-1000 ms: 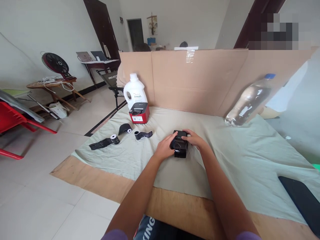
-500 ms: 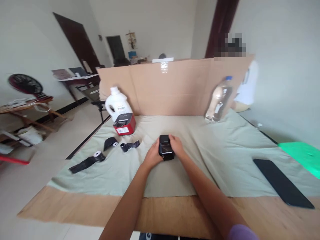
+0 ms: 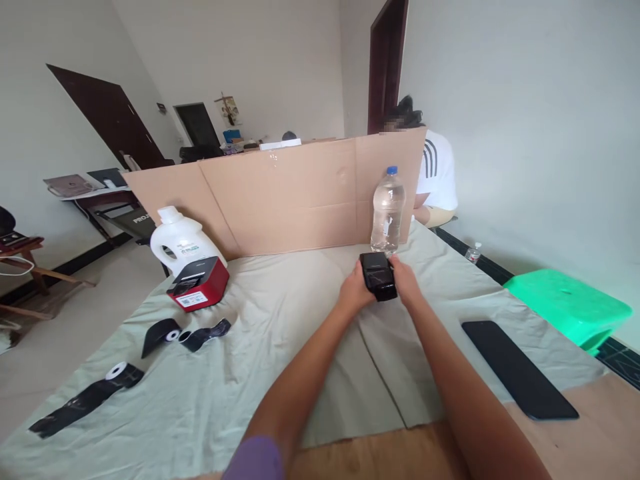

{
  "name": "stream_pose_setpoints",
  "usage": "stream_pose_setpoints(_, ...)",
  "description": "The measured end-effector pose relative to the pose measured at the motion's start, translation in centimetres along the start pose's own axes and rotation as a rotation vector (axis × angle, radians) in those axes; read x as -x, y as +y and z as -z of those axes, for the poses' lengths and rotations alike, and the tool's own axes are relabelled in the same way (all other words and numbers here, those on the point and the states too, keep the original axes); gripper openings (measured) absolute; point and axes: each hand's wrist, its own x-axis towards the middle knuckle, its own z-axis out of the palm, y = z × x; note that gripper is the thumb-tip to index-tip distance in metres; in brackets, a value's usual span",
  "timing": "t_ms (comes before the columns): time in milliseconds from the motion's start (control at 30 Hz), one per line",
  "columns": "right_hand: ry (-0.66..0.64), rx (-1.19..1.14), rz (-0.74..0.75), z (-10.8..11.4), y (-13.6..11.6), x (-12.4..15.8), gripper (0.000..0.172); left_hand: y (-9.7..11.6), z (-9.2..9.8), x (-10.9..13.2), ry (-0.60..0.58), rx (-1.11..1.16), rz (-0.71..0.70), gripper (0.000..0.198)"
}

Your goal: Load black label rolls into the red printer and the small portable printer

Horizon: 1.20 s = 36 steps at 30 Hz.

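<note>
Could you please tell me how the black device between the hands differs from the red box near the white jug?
The black device is dark on every visible side; the red box has red sides. The black device is held between the left hand and right hand; the red box rests on the cloth. The red box bears a white label; no such label shows on the black device. Both have dark tops and a boxy shape.

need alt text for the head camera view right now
Left hand and right hand hold a black device between them, near a blue-capped bottle. At left: white jug, red-and-black device, three black rolls.
</note>
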Motion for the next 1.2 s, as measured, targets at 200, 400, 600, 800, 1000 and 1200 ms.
stream_pose_setpoints(200,0.091,0.228,-0.026,5.6,2.6,-2.7,0.073,2.6,-7.7,-3.4,-0.085,-0.078,0.07,0.089)
stream_pose_setpoints(400,0.067,0.071,-0.063,6.3,5.9,-4.1,0.074,2.3,-8.9,-4.9,-0.132,-0.128,0.085,0.105)
stream_pose_setpoints(600,0.081,0.1,-0.056,6.3,6.8,-4.5,0.074,2.4,-10.2,-4.9,-0.137,-0.088,0.096,0.113)
stream_pose_setpoints(800,0.258,0.362,0.137,6.3,3.8,-3.7,0.067,0.1,-5.3,-1.2,-0.107,-0.081,-0.03,0.096)
stream_pose_setpoints(1000,-0.055,0.291,0.523,-6.1,-2.0,2.6,0.057,-9.7,15.3,8.1,0.345,-0.218,-0.007,0.063)
stream_pose_setpoints(1200,-0.614,-0.114,0.363,-30.2,-6.6,11.3,0.051,-19.3,35.3,13.4,0.927,-0.019,0.499,0.054)
